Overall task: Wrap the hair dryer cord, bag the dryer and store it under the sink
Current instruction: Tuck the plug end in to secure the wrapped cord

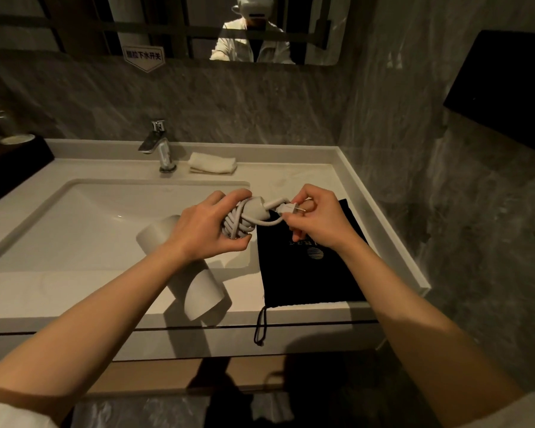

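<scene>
A white hair dryer (195, 285) hangs over the front of the counter, its barrel pointing down toward me. My left hand (204, 227) grips its handle, around which the white cord (238, 225) is coiled in several loops. My right hand (318, 222) pinches the white plug (288, 208) at the cord's free end, just right of the handle's tip. A flat black drawstring bag (309, 273) with a gold logo lies on the counter under my right hand, its string dangling over the front edge.
A white sink basin (74, 223) with a chrome tap (159, 149) lies to the left. A folded white cloth (212, 163) sits behind the basin. A black tray (10, 168) stands at far left. Grey marble wall closes the right side; mirror above.
</scene>
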